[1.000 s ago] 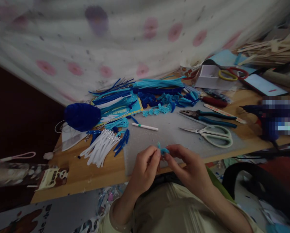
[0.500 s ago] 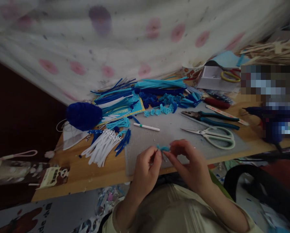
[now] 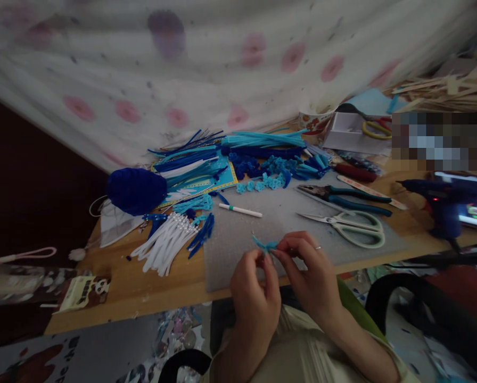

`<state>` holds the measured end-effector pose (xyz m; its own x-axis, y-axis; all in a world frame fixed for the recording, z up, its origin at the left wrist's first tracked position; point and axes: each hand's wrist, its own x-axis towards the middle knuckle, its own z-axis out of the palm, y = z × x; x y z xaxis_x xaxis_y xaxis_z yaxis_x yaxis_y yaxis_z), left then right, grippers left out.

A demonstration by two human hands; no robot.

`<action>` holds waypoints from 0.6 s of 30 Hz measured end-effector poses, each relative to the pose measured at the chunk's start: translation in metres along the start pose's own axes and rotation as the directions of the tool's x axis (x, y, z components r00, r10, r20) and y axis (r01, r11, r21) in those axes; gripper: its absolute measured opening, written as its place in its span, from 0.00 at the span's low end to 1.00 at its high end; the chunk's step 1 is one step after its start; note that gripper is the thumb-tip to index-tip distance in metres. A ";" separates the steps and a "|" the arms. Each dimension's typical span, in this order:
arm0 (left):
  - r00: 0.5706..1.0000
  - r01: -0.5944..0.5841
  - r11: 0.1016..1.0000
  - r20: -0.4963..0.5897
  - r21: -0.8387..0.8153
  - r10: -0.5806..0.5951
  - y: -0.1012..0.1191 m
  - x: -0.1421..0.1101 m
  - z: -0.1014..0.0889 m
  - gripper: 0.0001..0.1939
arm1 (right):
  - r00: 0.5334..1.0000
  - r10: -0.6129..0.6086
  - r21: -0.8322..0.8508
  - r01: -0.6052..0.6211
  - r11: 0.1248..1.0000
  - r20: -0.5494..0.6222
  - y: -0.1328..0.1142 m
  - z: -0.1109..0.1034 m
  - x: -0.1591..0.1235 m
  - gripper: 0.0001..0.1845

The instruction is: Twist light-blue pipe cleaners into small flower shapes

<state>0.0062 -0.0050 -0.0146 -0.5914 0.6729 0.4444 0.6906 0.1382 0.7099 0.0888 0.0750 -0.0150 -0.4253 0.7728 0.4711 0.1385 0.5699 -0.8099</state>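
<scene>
Fingertips of the left hand (image 3: 256, 287) and right hand (image 3: 313, 271) pinch a bent light-blue fuzzy piece (image 3: 269, 245) between them, above the near part of the gray mat (image 3: 230, 239). Beyond the hands lies a white marker (image 3: 240, 210), with pale-handled scissors (image 3: 329, 218) and teal-handled pliers (image 3: 358, 194) to the right and white fuzzy strips (image 3: 164, 246) fanned out leftward.

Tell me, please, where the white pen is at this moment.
In the head view, the white pen lies on the grey mat, left of the scissors and the pliers, and farther from the person than the left hand.
</scene>
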 end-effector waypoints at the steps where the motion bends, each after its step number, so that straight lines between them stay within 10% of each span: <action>1: 1.000 0.018 1.000 -0.024 -0.020 -0.018 0.000 0.001 -0.001 0.06 | 1.000 -0.013 -0.002 0.013 1.000 0.020 0.001 -0.001 0.000 0.06; 6: 0.957 0.209 0.942 0.254 -0.264 -0.141 -0.008 0.016 -0.007 0.14 | 0.984 -0.130 -0.039 0.136 0.990 0.123 0.008 -0.006 0.003 0.05; 10: 0.732 0.659 0.611 0.561 -0.438 -0.387 -0.020 0.026 -0.007 0.19 | 0.946 -0.218 -0.095 0.246 0.964 0.240 0.014 -0.013 0.006 0.11; 13: 0.633 0.767 0.457 0.648 -0.450 -0.424 -0.028 0.026 -0.002 0.22 | 0.895 -0.277 -0.122 0.337 0.934 0.349 0.018 -0.021 0.005 0.15; 18: 0.834 0.535 0.719 0.411 -0.444 -0.367 -0.027 0.015 0.012 0.20 | 0.906 -0.254 -0.128 0.311 0.942 0.338 0.021 -0.023 0.000 0.14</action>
<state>-0.0167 0.0097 -0.0339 -0.5755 0.8098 -0.1143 -0.0043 0.1367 0.9906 0.1125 0.0933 -0.0242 -0.7230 0.4614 0.5142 0.1122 0.8129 -0.5715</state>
